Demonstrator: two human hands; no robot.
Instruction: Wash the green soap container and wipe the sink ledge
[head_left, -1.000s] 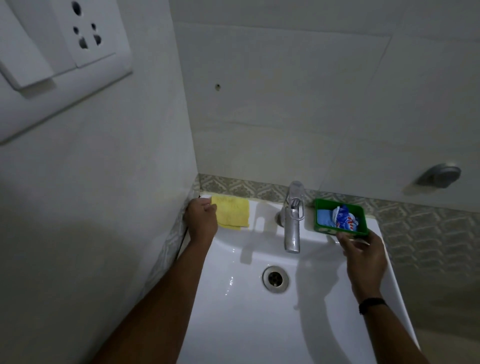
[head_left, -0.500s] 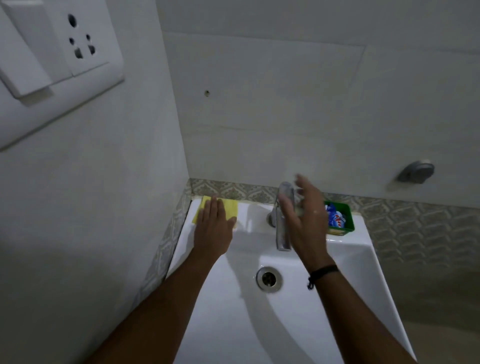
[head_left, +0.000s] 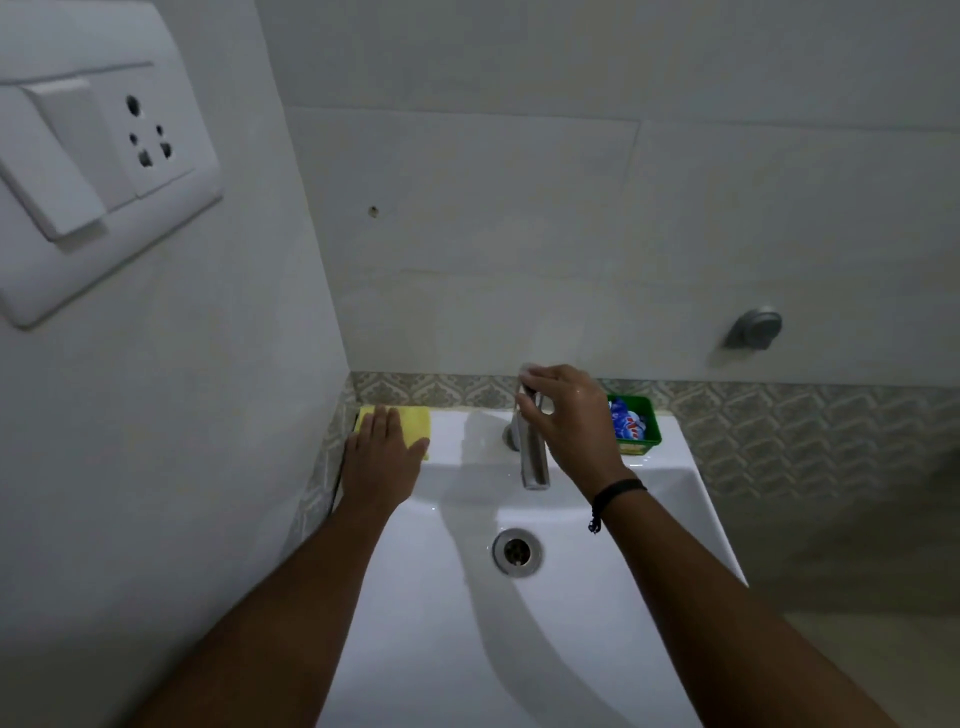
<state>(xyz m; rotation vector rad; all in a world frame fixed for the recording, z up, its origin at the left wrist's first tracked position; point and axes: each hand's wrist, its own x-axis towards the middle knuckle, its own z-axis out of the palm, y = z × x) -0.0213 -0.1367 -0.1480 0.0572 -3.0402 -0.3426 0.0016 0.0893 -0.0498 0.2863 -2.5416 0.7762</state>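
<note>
Head view, right hand: the right hand (head_left: 566, 421) has left the front edge of the container, crossed to the tap (head_left: 530, 447), and now sits over the tap's top, where half a second ago it was raised beside it in the air.
Right fingers: the fingers (head_left: 535, 387) curl down around the lever at the tap's head; they appear to grip it, though the hand hides the lever itself.
Head view, left hand: the left hand (head_left: 384, 452) was bunched at the cloth's edge a second ago; now it lies flat on the cloth (head_left: 415, 423).
Left fingers: straight and together, pressing the yellow cloth onto the ledge, holding nothing in a grip.
Container: the green container (head_left: 644, 434) stands on the ledge just beyond the right knuckles, partly hidden by that hand, with a blue and white packet (head_left: 626, 423) inside. Nothing touches it.
Sink: the sink (head_left: 691, 499) shows no running water; the drain (head_left: 517, 552) lies below the spout, nearer than both hands.
Meaning: likely the water is about to be turned on. The washing has not begun, the packet probably has to come out first, and the cloth is placed ready for wiping.
</note>
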